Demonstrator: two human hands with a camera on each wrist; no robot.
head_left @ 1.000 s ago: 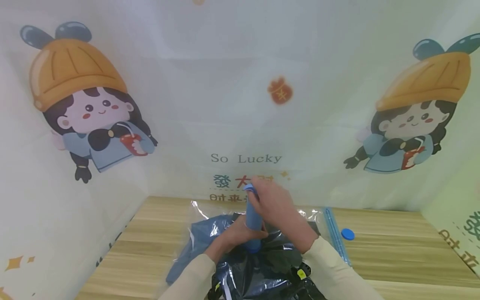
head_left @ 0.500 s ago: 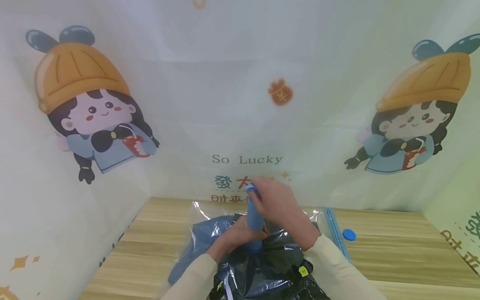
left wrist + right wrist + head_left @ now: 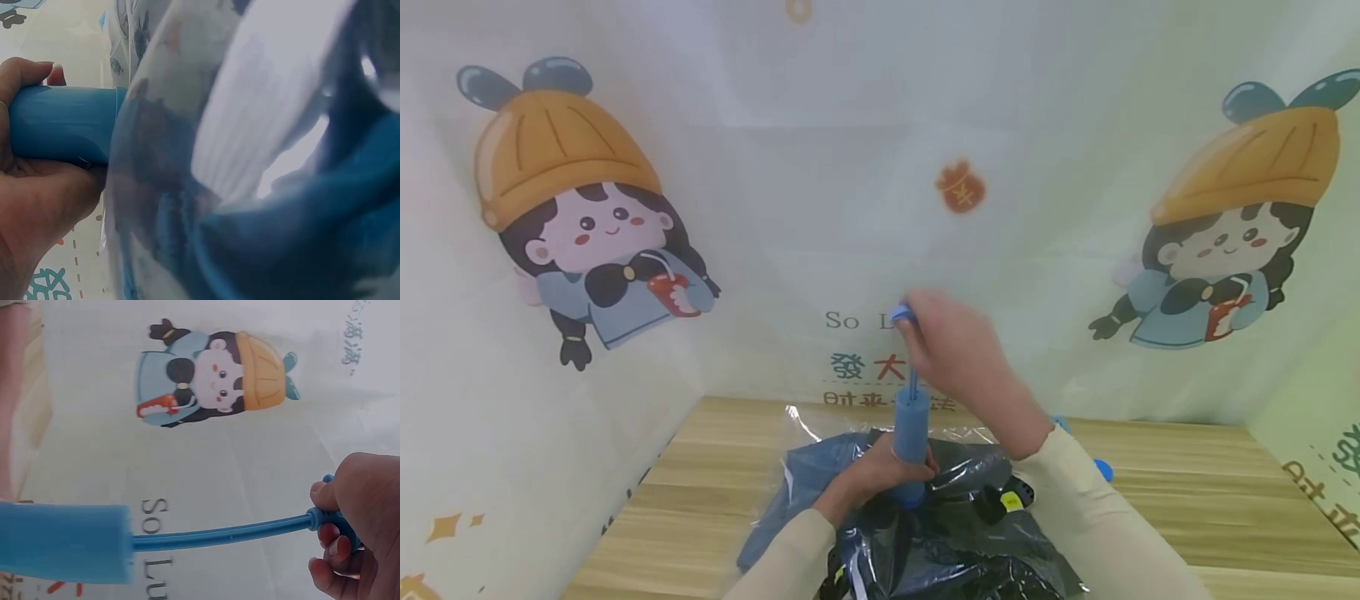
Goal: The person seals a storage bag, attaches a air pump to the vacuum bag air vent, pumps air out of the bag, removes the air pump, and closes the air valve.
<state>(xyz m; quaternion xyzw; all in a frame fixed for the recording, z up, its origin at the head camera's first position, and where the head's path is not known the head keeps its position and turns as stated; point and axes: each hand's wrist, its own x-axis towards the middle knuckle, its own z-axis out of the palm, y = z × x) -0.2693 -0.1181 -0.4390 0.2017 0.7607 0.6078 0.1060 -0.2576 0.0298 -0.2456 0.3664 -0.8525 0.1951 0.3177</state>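
A blue hand pump [image 3: 912,429] stands upright on a clear plastic storage bag [image 3: 955,533] filled with dark and blue cloth. My left hand [image 3: 880,468] grips the pump's barrel low down; the left wrist view shows thumb and fingers around the blue barrel [image 3: 65,122]. Above it, my right hand [image 3: 958,350] holds the pump's handle [image 3: 904,313]. Between handle and barrel, a long stretch of the thin blue rod [image 3: 219,536] is exposed in the right wrist view. The pump's foot meets the bag near its middle.
A round blue cap [image 3: 1103,471] lies on the wooden table [image 3: 1180,492] right of the bag, partly behind the right sleeve. The bag's blue zip edge [image 3: 1060,422] is mostly hidden by that arm. A printed curtain [image 3: 850,208] closes off the back and sides.
My right hand has risen with the handle, drawing the rod up out of the barrel. The left hand keeps its place on the barrel. The right forearm now covers most of the zip edge.
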